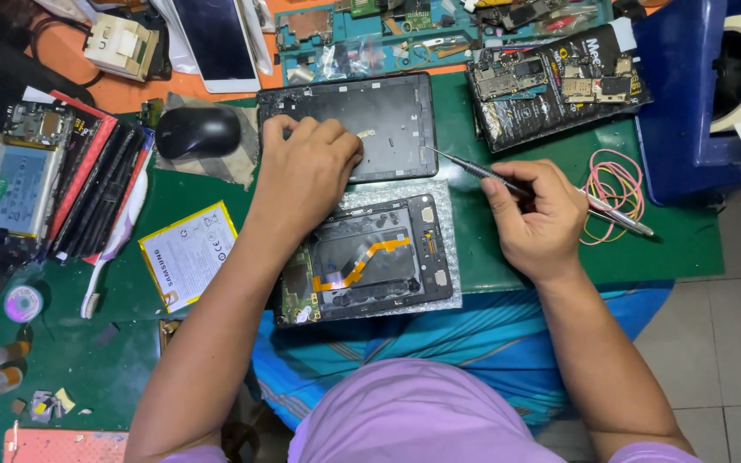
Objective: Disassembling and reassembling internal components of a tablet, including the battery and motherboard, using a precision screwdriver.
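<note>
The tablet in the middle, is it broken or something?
It looks taken apart, not smashed. The opened tablet lies on bubble wrap with its orange ribbon cable and circuit board bare. Its dark back cover lies apart under the left hand. The right hand holds a screwdriver.
</note>
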